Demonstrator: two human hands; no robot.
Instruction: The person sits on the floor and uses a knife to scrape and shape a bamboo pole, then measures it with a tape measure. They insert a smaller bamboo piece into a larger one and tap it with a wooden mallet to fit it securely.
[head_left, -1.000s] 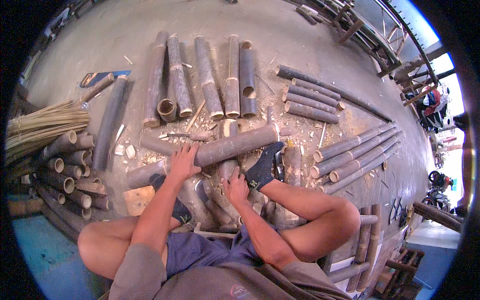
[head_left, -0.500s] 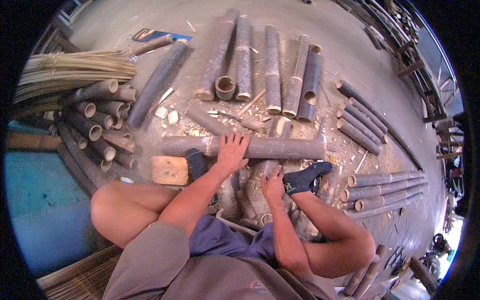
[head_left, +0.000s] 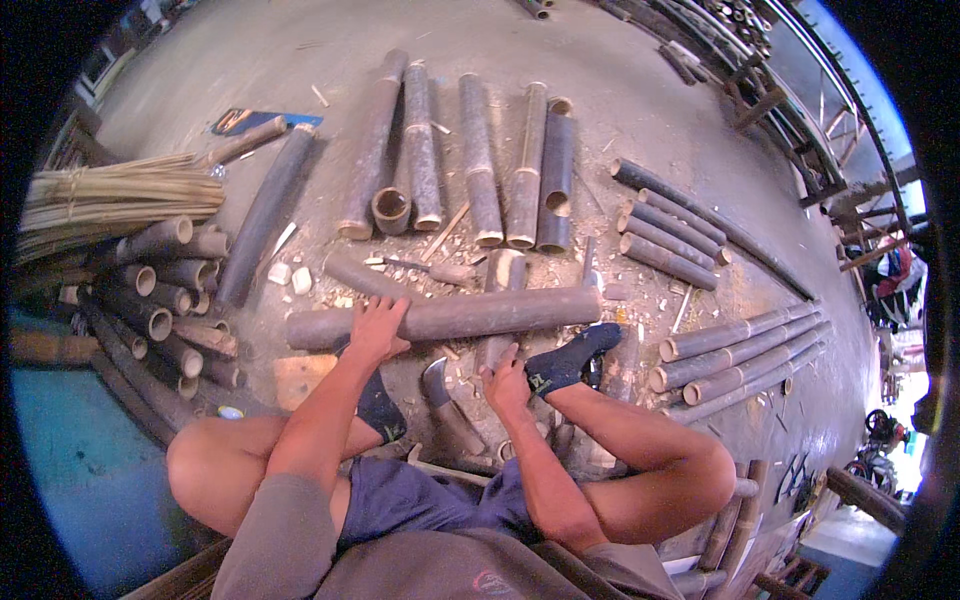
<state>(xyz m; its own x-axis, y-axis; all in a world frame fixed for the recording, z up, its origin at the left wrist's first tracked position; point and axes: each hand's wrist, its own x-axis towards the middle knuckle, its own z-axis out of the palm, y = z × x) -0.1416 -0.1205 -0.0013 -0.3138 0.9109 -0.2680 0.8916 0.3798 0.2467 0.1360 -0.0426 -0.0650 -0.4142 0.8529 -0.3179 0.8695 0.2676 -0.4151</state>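
A dark bamboo tube lies crosswise in front of my feet, on top of a lighter-scraped bamboo piece. My left hand grips it left of its middle, fingers over the top and thumb on the near side. My right hand is just below the tube, beside the near end of the piece underneath; its fingers are apart and I see nothing in them. Whether it touches that piece I cannot tell. Between my hands lies a curved blade with a thick handle.
Beyond the tube lie a wooden-handled knife, shavings and several upright-laid bamboo lengths. Stacked bamboo and a bundle of strips are at left. More tubes lie at right. A wooden block sits by my left foot.
The view has shifted. My left hand has slid left along the tube, and the tube now slants, its left end nearer me. My right hand stays below it.
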